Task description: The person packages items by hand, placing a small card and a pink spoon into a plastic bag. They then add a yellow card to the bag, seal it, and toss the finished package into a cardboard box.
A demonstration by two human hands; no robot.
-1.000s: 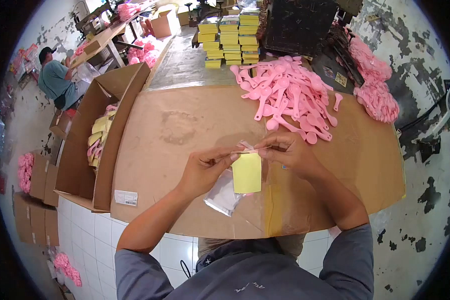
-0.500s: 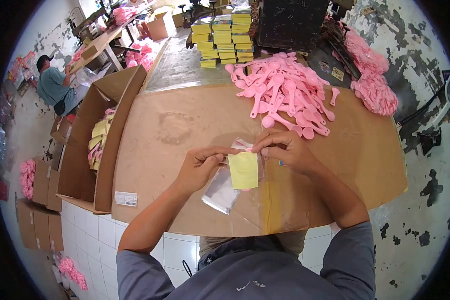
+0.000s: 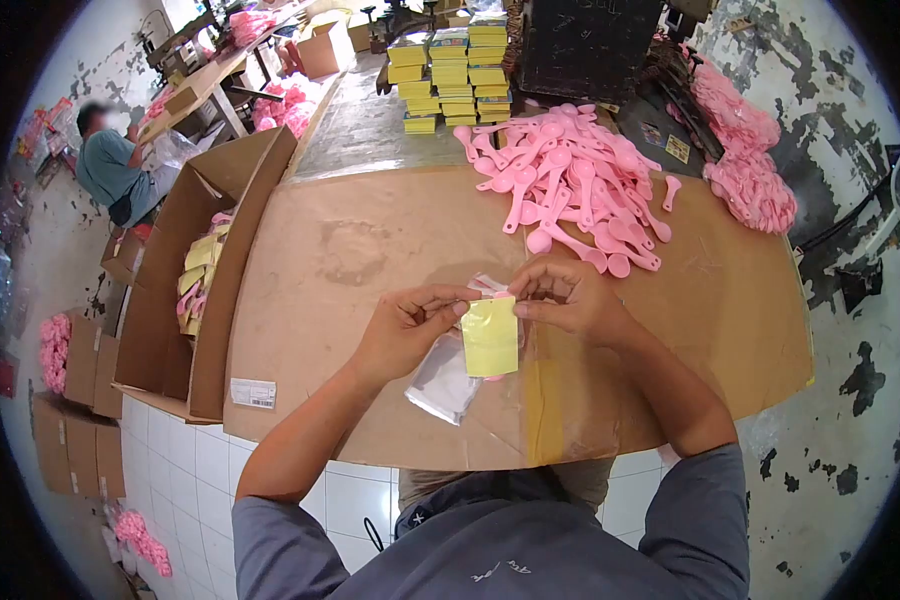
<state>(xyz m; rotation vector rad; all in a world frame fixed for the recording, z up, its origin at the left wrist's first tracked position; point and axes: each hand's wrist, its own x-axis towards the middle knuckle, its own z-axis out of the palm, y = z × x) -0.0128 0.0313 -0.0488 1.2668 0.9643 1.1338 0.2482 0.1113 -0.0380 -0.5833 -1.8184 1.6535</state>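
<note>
Between my two hands is a small clear plastic bag with a yellow card point(image 3: 491, 340) in it; bits of pink show at the card's top and bottom edges. My left hand point(image 3: 415, 318) is closed, thumb and forefinger pinching the bag's upper left corner. My right hand point(image 3: 570, 298) pinches the upper right corner. Under the bag and to its left, a stack of clear plastic bags point(image 3: 440, 388) lies on the cardboard sheet point(image 3: 320, 340). Beyond my right hand is a heap of pink measuring spoons point(image 3: 570, 185).
Stacks of yellow cards point(image 3: 453, 75) stand at the back. An open carton point(image 3: 255, 215) on the left holds yellow cards and pink pieces. Bundles of pink items point(image 3: 740, 150) lie at the right. A seated person point(image 3: 110, 165) is at the far left.
My fingers have shifted slightly along the bag's top edge, and the right fingers are a little more curled. The card's surface now catches more light.
</note>
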